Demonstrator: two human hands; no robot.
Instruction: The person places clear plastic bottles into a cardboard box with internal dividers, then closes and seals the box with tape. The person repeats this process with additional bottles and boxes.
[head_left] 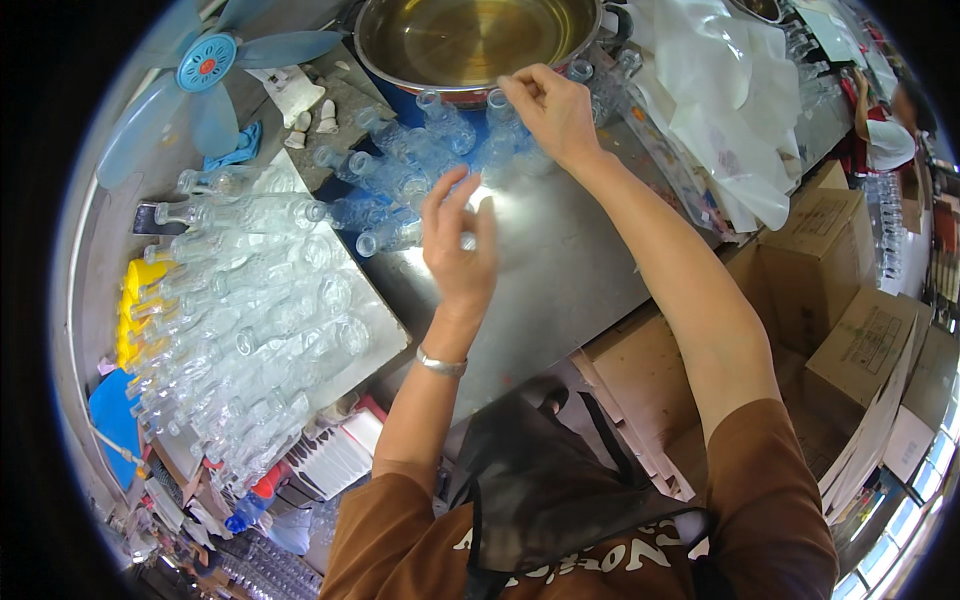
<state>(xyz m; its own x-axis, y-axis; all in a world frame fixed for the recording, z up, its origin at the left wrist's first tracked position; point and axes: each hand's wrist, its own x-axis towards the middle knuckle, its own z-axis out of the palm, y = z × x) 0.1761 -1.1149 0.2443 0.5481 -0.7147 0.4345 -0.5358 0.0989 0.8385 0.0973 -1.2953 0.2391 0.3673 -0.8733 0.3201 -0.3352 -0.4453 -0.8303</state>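
My right hand (558, 112) is over the far part of the metal table. Its fingers are pinched together by the mouth of an upright clear glass bottle (506, 122); whatever is between the fingertips is hidden. To its left, my left hand (460, 240) is raised over the table with its fingers apart, slightly blurred by motion. A small bright spot shows by its palm, too small to name. Several clear glass bottles (440, 130) cluster beyond the left hand, on a blue surface, some upright and some leaning in the view.
A wide metal pan (480, 45) of yellowish liquid stands at the far edge. Many clear bottles (270, 290) crowd a pale board at left, near a blue fan (206, 62). Plastic sheeting (715, 100) and cardboard boxes (815, 235) are at right. Another person (885, 140) is at far right.
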